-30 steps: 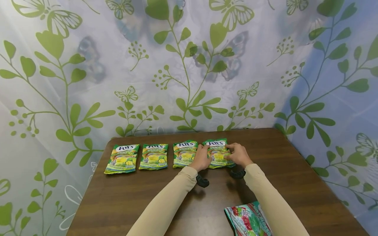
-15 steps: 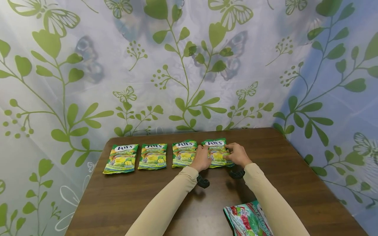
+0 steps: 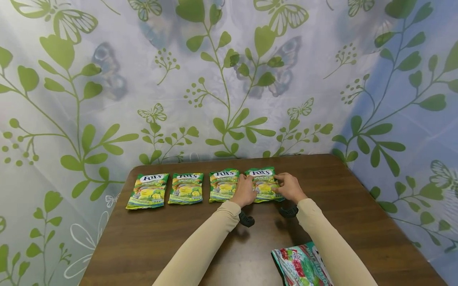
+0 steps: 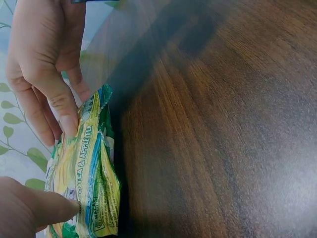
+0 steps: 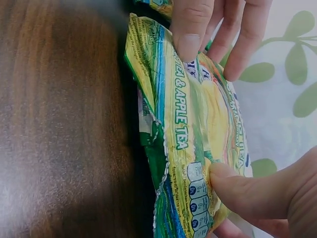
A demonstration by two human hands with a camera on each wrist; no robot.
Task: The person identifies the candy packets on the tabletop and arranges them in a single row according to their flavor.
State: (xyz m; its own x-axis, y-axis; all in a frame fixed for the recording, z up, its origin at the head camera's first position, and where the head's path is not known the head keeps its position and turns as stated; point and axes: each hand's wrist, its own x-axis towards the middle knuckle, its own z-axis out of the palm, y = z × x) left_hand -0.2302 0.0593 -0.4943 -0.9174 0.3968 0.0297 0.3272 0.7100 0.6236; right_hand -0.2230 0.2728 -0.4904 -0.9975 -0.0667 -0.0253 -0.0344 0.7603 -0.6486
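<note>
A green and yellow bag of Fox's candy lies at the right end of a row at the back of the table. My left hand grips its left side, and my right hand grips its right side. Seen from the right wrist, my right thumb presses on the front of the candy bag, with a fingertip showing low beside the edge. From the left wrist, my left thumb touches the bag's printed face. The remaining fingers of both hands are partly hidden by the bag.
Three similar Fox's bags stand in line to the left: one near my left hand, a middle bag and a far-left bag. A red and teal candy bag lies near the front, partly under my right forearm. A leaf-patterned curtain hangs behind the table.
</note>
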